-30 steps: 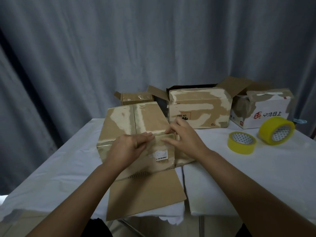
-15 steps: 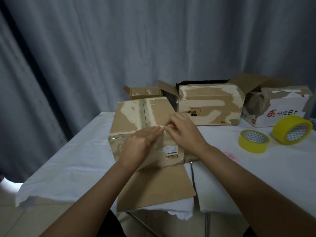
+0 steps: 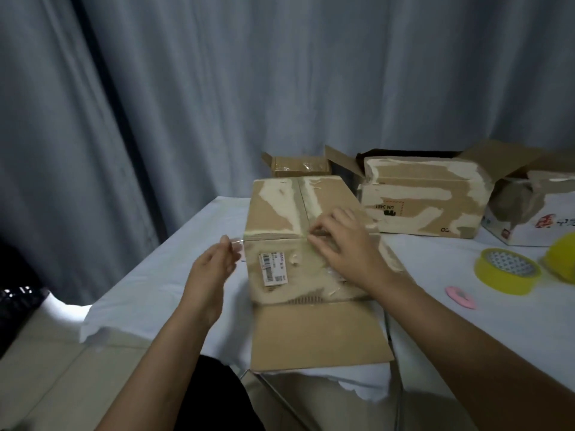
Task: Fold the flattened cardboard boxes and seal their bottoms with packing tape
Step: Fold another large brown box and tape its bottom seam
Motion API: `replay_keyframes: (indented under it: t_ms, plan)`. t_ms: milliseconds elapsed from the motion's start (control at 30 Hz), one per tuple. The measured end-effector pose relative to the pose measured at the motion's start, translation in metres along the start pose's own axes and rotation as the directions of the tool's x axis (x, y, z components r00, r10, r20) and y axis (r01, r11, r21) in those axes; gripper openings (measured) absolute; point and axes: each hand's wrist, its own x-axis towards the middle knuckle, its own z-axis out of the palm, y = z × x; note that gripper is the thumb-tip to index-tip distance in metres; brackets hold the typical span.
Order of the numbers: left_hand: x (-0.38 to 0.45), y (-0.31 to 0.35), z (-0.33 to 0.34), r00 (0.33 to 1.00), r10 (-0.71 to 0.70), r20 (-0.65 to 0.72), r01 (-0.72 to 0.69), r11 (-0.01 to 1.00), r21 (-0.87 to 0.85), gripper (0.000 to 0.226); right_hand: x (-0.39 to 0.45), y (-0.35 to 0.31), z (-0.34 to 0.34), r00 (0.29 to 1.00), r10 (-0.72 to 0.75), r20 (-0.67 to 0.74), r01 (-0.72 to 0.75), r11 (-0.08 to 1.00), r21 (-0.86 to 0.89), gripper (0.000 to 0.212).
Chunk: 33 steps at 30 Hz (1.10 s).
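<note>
A worn cardboard box [image 3: 280,213] with torn tape marks stands on the white-covered table [image 3: 186,275], one flap [image 3: 317,334] lying open toward me. My left hand [image 3: 214,275] is off the box's left side and pinches a thin clear tape strip [image 3: 238,241] that runs back to the box's top edge. My right hand [image 3: 345,247] rests on the box with its fingertips pressed at that same edge near the seam. Two yellow packing tape rolls [image 3: 505,273] [image 3: 561,259] lie at the right.
Behind the box stand a small open box [image 3: 298,166], a larger torn box [image 3: 426,200] and a white printed box [image 3: 535,219]. A small pink ring [image 3: 460,296] lies near the tape rolls. Grey curtains hang behind the table, and its front edge is close to me.
My left hand has left the box's top edge and moved left, drawing a thin tape strip with it. My right hand stays on the box. The view has shifted left.
</note>
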Motion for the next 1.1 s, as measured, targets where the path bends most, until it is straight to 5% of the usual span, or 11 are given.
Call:
replay_keyframes:
  t_ms: [133, 233, 633, 1100]
  plan:
    - [0.000, 0.002, 0.001, 0.982, -0.172, 0.081, 0.183, 0.969, -0.167, 0.035, 0.025, -0.036, 0.022, 0.989, -0.064, 0.136, 0.053, 0.995, 0.090, 0.033]
    - [-0.001, 0.003, -0.001, 0.983, -0.170, 0.075, 0.182, 0.962, -0.203, 0.017, 0.023, -0.041, 0.041, 0.974, -0.061, 0.218, 0.077, 0.995, -0.063, 0.041]
    - [-0.006, -0.003, 0.001, 0.998, -0.018, -0.052, 0.014, 0.997, -0.081, 0.011, 0.015, -0.036, 0.052, 0.988, -0.023, 0.154, 0.044, 0.990, -0.131, 0.038]
    - [-0.005, -0.015, 0.030, 0.970, -0.015, -0.244, -0.032, 0.982, -0.187, 0.022, 0.013, -0.039, 0.056, 0.994, -0.006, 0.107, 0.021, 0.990, -0.139, 0.039]
